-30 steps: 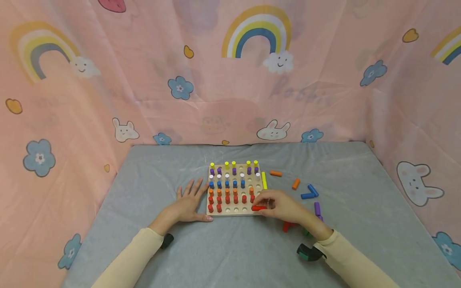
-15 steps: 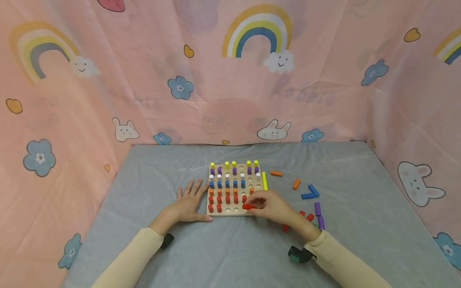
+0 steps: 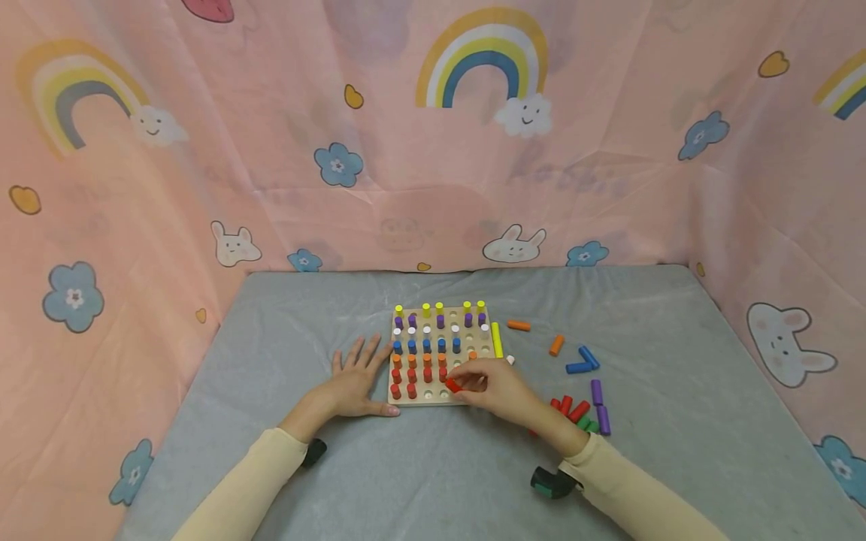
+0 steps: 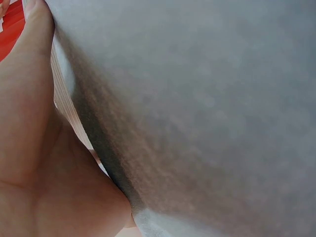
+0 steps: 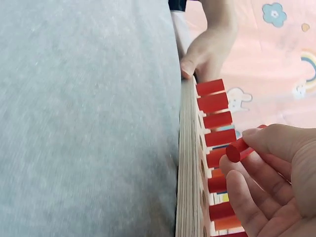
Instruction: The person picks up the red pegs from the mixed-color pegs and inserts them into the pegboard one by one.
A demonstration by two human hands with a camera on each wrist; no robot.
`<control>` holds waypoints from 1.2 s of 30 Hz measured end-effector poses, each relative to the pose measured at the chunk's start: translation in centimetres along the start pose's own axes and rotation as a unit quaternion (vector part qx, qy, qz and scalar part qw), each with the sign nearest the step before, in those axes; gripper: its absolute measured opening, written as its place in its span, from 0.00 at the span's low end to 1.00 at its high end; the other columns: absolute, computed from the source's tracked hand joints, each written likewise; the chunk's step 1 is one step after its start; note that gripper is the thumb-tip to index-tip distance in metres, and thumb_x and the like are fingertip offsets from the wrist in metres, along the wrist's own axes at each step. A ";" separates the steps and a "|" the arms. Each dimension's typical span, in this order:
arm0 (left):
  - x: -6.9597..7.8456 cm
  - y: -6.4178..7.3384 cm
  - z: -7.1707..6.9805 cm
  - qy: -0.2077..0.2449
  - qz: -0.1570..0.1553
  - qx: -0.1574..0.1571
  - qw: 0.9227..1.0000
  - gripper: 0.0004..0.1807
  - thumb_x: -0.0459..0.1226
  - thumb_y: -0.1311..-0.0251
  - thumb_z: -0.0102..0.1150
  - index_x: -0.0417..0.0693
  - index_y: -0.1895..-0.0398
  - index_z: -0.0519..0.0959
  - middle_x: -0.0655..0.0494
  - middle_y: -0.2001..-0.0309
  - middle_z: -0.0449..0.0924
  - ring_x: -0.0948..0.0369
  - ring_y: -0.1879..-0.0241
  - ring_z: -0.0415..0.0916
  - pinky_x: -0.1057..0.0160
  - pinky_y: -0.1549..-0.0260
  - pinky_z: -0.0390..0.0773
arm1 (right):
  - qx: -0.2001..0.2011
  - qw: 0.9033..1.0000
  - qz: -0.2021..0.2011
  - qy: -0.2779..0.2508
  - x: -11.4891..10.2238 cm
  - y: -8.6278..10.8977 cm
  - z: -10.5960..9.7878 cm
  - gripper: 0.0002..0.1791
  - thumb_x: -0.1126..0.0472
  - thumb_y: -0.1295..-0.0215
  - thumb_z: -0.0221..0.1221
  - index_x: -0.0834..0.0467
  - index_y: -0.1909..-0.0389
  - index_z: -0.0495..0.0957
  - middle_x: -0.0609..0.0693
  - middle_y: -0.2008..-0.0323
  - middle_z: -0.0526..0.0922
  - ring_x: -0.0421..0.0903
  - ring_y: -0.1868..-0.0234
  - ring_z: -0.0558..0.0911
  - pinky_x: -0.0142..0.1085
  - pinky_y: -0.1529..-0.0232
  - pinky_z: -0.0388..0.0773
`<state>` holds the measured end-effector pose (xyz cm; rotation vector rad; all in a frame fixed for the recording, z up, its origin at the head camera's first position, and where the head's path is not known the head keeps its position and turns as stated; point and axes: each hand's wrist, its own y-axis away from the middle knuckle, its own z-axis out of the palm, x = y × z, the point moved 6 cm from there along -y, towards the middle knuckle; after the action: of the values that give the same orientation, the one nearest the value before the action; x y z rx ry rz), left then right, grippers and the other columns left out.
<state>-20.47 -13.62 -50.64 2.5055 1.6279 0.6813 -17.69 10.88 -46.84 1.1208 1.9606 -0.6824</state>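
A wooden pegboard (image 3: pixel 419 403) lies on the grey cloth, with rows of yellow, purple, white, blue, orange and red pegs standing in it. Between thumb and fingers my right hand (image 3: pixel 497 387) pinches a red peg (image 3: pixel 453 385) over the board's front rows. In the right wrist view that peg (image 5: pixel 234 152) is tilted, clear of the board's holes. My left hand (image 3: pixel 355 385) is spread flat, its thumb and fingers along the board's left edge. The left wrist view shows that hand (image 4: pixel 44 163) close up beside the cloth.
Right of the board lie a yellow peg (image 3: pixel 497 340), orange pegs (image 3: pixel 556 346), blue pegs (image 3: pixel 579 368) and purple pegs (image 3: pixel 597 392). Loose red pegs (image 3: pixel 579 411) and green pegs (image 3: pixel 583 422) lie near my right forearm. A pink curtain (image 3: pixel 406 203) hangs behind the table.
My right hand has moved left along the board's front rows with the red peg, which has turned in the fingers. More loose pegs show beside the forearm. The left hand has stayed put.
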 end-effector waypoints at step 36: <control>0.2 0.1 -0.3 -0.011 -0.003 0.003 1.000 0.65 0.69 0.54 0.66 0.57 0.19 0.41 0.45 0.18 0.32 0.38 0.20 0.30 0.24 0.33 0.37 | 0.049 0.998 -0.013 -0.038 -1.8 -1.5 2.6 0.11 0.65 0.42 0.70 0.59 0.58 0.84 0.51 0.63 0.88 0.41 0.64 0.87 0.30 0.62 0.83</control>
<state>-20.40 -13.50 -50.30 2.5031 1.6322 0.6463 -17.51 7.39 -46.72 1.1139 1.8984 -0.8309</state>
